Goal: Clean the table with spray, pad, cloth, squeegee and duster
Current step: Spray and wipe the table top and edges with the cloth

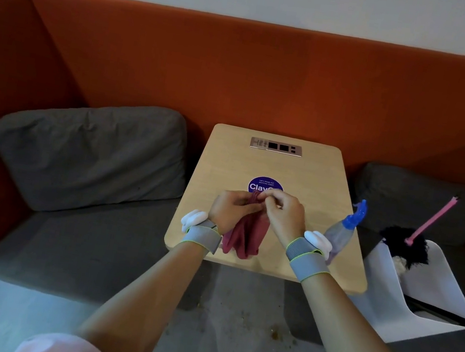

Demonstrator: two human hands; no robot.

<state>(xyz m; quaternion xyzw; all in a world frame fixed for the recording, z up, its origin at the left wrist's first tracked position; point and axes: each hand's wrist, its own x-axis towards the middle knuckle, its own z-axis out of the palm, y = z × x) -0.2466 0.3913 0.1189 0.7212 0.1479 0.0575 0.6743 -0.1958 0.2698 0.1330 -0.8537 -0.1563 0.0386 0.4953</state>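
Note:
A small wooden table [317, 174] stands in front of me, with a purple round sticker [263, 183] at its middle. Over it, my left hand [230, 209] and my right hand [285, 211] both pinch the top of a dark pink cloth [246, 236], which hangs down to the near table edge. A clear spray bottle [340, 234] with a blue trigger head leans at the table's right edge, just right of my right wrist. A duster [406, 243] with black fluff and a pink handle stands in a white bin [431, 298] to the right.
A metal socket panel [276, 147] is set into the far end of the table. Grey cushions [89, 150] on an orange bench flank the table left and right. Crumbs lie on the floor [276, 332] below the table's near edge. A dark flat tool [435, 311] lies in the bin.

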